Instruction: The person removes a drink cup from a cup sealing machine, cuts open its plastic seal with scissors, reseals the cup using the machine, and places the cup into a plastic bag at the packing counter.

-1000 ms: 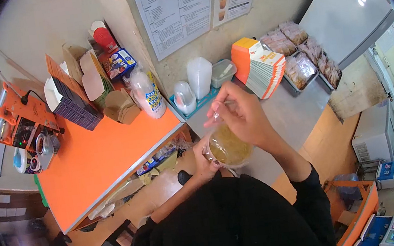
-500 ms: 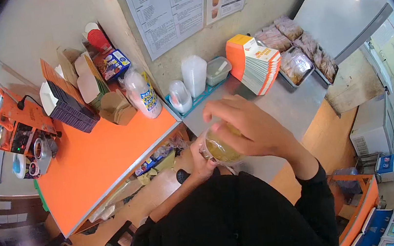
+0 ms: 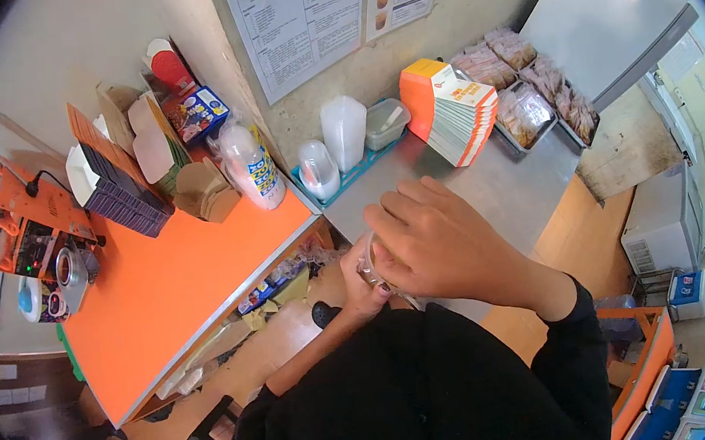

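Close to my body, my left hand (image 3: 357, 279) is wrapped round the side of a clear plastic cup (image 3: 367, 264). My right hand (image 3: 439, 240) covers the cup's mouth from the right, its fingers curled down at the rim. Whatever those fingers may hold is hidden behind the knuckles. Most of the cup and its contents are out of sight under that hand.
A steel counter (image 3: 534, 189) holds a fanned stack of orange-white cartons (image 3: 454, 115), trays of bagged food (image 3: 526, 115) and a teal tray (image 3: 352, 178) with plastic cups. Folded boxes (image 3: 124, 191) and wrapped cups (image 3: 254, 170) stand on the orange table (image 3: 191, 266).
My right hand has moved over the cup's mouth, hiding the yellowish contents that showed before. My left hand keeps its hold on the cup. The view has shifted slightly.
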Tool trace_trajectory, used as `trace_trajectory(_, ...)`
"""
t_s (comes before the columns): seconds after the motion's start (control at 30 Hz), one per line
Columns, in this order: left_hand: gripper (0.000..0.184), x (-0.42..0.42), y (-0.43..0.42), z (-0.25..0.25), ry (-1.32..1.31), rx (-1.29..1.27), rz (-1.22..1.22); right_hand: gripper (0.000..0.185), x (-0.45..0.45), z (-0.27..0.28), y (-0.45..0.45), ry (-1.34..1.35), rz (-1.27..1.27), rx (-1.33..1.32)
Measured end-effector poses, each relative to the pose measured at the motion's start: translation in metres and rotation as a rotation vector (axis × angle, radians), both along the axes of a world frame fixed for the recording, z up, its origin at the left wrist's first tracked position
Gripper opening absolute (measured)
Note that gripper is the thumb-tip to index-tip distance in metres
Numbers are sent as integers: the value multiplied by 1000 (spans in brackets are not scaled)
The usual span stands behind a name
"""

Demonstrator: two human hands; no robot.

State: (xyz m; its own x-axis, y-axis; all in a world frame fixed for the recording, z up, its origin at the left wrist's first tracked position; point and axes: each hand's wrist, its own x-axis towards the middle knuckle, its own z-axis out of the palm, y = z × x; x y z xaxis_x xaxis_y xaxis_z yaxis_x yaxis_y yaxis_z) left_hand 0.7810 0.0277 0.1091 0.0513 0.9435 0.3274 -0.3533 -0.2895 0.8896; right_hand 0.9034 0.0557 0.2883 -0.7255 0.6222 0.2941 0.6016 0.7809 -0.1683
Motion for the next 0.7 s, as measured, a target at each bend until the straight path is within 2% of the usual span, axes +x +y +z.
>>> trace_trajectory(0.1,93,0,-3,-2,-77,6,-32,17,1,-5,0,1,60,-35)
trace_trajectory(0.17,93,-5,-3,1,181,-13,-47,16,4,-9,4,25,90,-56)
trace_trajectory(0.23,93,0,-3,4,77,-41,-56,16,6,-12,4,49,122,-75)
trace_trajectory(0.3,94,3,-3,6,-30,-67,-61,15,7,-13,0,334,-22,-317)
trace_trajectory(0.37,96,4,-3,8,-126,-45,-41,13,6,-22,-4,428,-88,-304)
trace_trajectory(0.53,98,5,-1,3,-92,-31,-48,9,7,-38,-18,648,-296,-332)
trace_trajectory(0.6,98,7,-3,1,-88,-19,-49,14,5,-41,-24,794,-448,-421)
trace_trajectory(0.63,99,11,-5,-2,-121,-68,-6,14,6,-42,-27,794,-454,-421)
trace_trajectory(0.7,99,14,-6,-1,-155,-119,33,14,8,-42,-31,747,-545,-183)
